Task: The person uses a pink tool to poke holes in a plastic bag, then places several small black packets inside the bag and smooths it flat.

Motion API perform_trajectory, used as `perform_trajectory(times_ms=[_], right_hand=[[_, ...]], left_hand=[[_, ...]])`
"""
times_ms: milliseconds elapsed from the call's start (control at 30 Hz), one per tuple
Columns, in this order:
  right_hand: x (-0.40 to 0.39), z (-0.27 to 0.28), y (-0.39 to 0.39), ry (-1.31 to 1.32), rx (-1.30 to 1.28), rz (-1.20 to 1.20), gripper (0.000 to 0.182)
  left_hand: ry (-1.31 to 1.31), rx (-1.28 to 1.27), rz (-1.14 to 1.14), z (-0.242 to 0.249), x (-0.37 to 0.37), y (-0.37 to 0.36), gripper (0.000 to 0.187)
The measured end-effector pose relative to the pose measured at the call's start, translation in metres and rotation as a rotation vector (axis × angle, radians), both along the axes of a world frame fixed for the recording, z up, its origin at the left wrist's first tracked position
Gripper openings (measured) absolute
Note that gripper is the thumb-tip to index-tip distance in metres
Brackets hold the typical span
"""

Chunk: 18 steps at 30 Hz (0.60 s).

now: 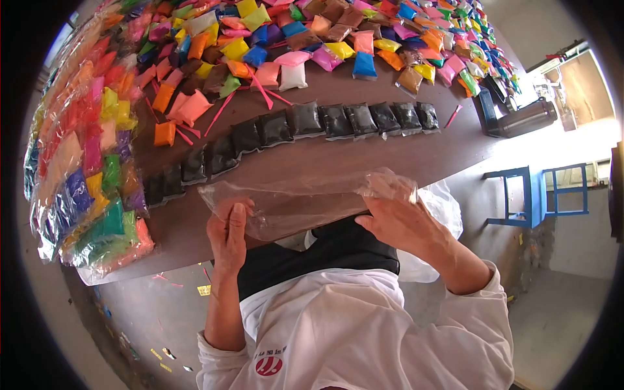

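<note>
A clear plastic bag (292, 203) is stretched sideways between my two hands, over the front edge of the table. My left hand (229, 235) pinches its left end between thumb and fingers. At the other end my right hand (398, 218) has its fingers on the crumpled part of the bag, the thumb pointing left. Just beyond the bag, a curved row of several black packets (276, 128) lies on the brown table (312, 156). The bag looks flat, with nothing visible inside.
Many small coloured packets (364, 42) are heaped at the back. Filled clear bags of coloured packets (78, 169) lie at the left. Pink strips (260, 91) lie near the heap. A metal flask (526, 118) is at the right edge, and a blue stool (534, 195) stands beyond.
</note>
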State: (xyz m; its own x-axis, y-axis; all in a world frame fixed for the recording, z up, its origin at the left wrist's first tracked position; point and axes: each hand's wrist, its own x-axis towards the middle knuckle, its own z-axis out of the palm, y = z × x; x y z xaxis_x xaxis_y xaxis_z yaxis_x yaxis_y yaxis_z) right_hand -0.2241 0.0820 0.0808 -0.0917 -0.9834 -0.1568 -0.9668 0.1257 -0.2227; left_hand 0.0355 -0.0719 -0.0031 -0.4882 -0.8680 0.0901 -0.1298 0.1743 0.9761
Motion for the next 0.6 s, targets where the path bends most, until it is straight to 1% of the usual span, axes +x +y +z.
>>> perform_trajectory(times_ms=[67,100,133,233,333,433,467,567,600], right_hand=[[0.002,0.004,0.001,-0.087,0.119,-0.031,0.049],[0.003,0.005,0.002,-0.131,0.181,-0.048,0.052],[0.002,0.005,0.003,-0.134,0.107,0.045,0.054],[0.011,0.008,-0.005,-0.156,0.044,0.058,0.054],[0.015,-0.002,-0.009,-0.14,0.066,0.012,0.037],[0.02,0.013,-0.015,-0.244,0.093,0.19,0.055],[0.026,0.012,-0.017,-0.286,0.02,0.227,0.056],[0.051,0.006,-0.038,-0.419,0.025,0.296,0.058],[0.058,-0.006,-0.047,-0.547,-0.012,0.328,0.055]], left_hand=[[0.053,-0.061,0.017,-0.002,-0.007,0.001,0.03],[0.033,-0.051,0.011,-0.001,-0.005,0.0,0.029],[0.013,-0.043,0.007,0.0,-0.003,0.0,0.029],[0.001,-0.043,0.003,0.0,-0.003,0.0,0.026],[-0.011,-0.073,-0.009,0.002,-0.004,0.0,0.024],[0.018,-0.06,0.018,-0.002,-0.004,0.004,0.024],[0.039,-0.053,0.031,-0.003,-0.005,0.004,0.023],[0.005,-0.091,0.006,-0.003,-0.004,0.002,0.024],[0.005,-0.065,0.004,-0.002,-0.003,0.002,0.024]])
